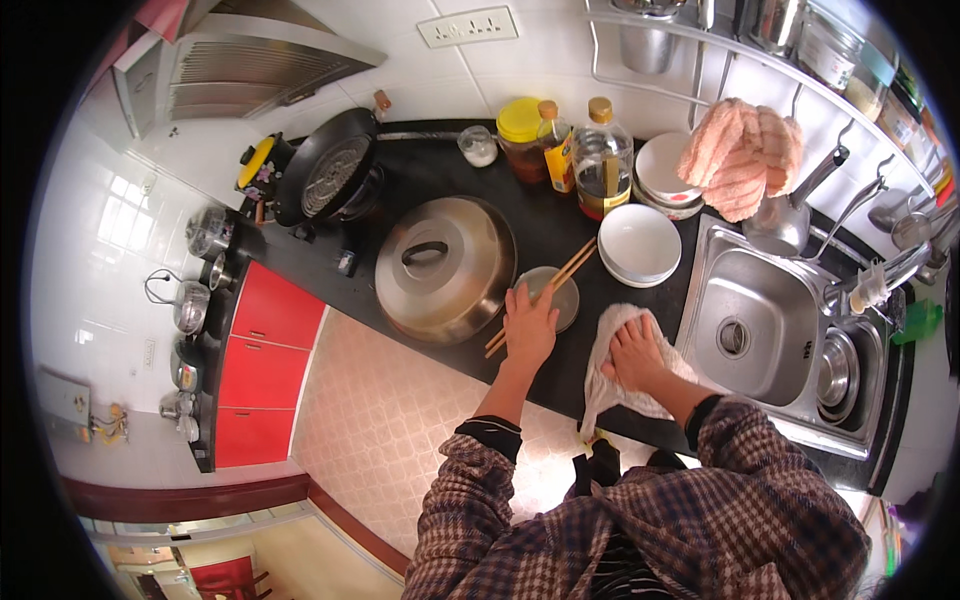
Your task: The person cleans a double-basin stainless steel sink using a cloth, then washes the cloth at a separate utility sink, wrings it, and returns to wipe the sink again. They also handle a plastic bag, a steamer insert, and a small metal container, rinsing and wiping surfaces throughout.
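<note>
My left hand is over the near left rim of a small bowl, apparently gripping it. A pair of wooden chopsticks lies slantwise across that bowl and passes beneath the same hand. To the right, my right hand presses down on a whitish cloth at the front of the black countertop. One corner of the cloth hangs over the counter's edge. Left of the bowl sits a large domed metal lid with a dark handle; what lies under it is hidden.
White bowls are stacked behind the cloth, near bottles and a yellow-lidded jar. A steel sink is at right, below a hanging pink towel. A black wok leans tilted at the stove on the left.
</note>
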A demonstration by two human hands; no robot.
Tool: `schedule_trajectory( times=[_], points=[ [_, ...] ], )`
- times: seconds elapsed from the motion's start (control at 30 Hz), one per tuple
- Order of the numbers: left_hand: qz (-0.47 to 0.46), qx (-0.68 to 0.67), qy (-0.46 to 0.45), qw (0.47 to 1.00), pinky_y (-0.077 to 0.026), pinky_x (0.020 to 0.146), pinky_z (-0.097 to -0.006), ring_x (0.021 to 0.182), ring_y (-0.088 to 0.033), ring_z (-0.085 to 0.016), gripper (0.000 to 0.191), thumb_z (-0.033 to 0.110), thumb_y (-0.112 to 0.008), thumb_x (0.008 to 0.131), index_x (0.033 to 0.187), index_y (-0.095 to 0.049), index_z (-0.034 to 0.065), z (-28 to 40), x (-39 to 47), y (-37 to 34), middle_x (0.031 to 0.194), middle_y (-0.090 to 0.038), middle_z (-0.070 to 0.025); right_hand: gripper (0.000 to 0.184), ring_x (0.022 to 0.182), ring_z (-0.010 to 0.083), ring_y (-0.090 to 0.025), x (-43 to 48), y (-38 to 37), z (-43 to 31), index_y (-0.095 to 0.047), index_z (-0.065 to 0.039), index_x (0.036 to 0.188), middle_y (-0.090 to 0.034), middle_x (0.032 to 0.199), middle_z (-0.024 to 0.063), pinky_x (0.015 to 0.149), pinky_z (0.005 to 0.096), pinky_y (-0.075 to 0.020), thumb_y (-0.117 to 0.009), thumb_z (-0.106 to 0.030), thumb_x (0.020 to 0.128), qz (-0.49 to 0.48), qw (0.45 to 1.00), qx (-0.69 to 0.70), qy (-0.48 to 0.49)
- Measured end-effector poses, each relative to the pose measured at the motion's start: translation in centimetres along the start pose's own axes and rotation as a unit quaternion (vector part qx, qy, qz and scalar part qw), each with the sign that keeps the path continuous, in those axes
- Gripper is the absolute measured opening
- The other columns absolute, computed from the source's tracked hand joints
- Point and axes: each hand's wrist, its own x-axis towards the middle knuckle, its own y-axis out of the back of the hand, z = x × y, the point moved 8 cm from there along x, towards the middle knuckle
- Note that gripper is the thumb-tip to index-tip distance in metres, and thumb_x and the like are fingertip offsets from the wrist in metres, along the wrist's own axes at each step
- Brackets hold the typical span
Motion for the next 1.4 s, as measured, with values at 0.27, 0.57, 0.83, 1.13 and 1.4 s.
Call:
schedule_trajectory(
  times=[0.27, 0.57, 0.83, 1.13, 1.4],
  points=[
    [-0.056, -0.020, 0.030, 0.998, -0.040, 0.090, -0.0580, 0.125, -0.031, -0.044, 0.054, 0.020, -0.060, 0.084, 0.134, -0.041, 0.0152, 0.2, -1.0, -0.6, 0.135, -0.035, -0.0190, 0.062, 0.133, 0.0322, -0.028, 0.5, -1.7, -3.7, -0.047, 0.002, 0.128, -0.040, 0.138, 0.0180, 0.110, 0.0518, -0.0104, -0.040, -0.042, 0.085, -0.036, 0.999, -0.010, 0.030],
    [-0.006, -0.108, 0.025, 0.994, -0.035, 0.098, -0.0467, 0.117, -0.042, -0.040, 0.057, 0.025, -0.066, 0.079, 0.128, -0.046, 0.0015, -4.0, -1.5, 1.5, 0.122, -0.049, -0.0269, 0.041, 0.129, 0.0284, -0.034, -15.1, -2.0, 1.3, -0.061, -0.008, 0.102, -0.051, 0.123, 0.0111, 0.111, 0.0526, -0.0116, -0.061, -0.035, 0.071, 0.040, 0.989, 0.101, 0.099],
    [0.055, -0.161, -0.003, 0.985, -0.045, 0.084, -0.0390, 0.099, -0.057, -0.034, 0.040, 0.016, -0.064, 0.081, 0.116, -0.055, -0.0020, 0.7, -1.6, 4.8, 0.112, -0.059, -0.0195, 0.039, 0.125, 0.0301, -0.036, -6.1, -0.3, 2.8, -0.064, -0.009, 0.100, -0.052, 0.121, 0.0099, 0.108, 0.0579, -0.0100, -0.050, -0.040, 0.081, 0.127, 0.986, 0.066, -0.085],
    [-0.161, -0.323, -0.032, 0.932, -0.052, 0.066, -0.0275, 0.086, -0.060, -0.021, 0.034, 0.007, -0.064, 0.081, 0.114, -0.057, -0.0024, 10.6, -9.9, -3.9, 0.099, -0.060, -0.0142, 0.037, 0.111, 0.0304, -0.045, -8.1, 0.3, 9.2, -0.065, -0.004, 0.099, -0.056, 0.113, 0.0153, 0.093, 0.0515, -0.0328, -0.053, -0.031, 0.077, 0.033, 0.956, 0.165, -0.242],
    [-0.129, -0.235, -0.207, 0.941, -0.047, 0.080, -0.0381, 0.093, -0.057, -0.025, 0.043, 0.019, -0.061, 0.085, 0.122, -0.050, -0.0008, 11.8, -10.1, -9.8, 0.106, -0.058, -0.0150, 0.038, 0.117, 0.0317, -0.042, -15.3, -4.8, 4.6, -0.065, -0.011, 0.102, -0.054, 0.116, 0.0124, 0.097, 0.0566, -0.0302, -0.056, -0.033, 0.072, 0.249, 0.962, 0.105, -0.048]
  ],
)
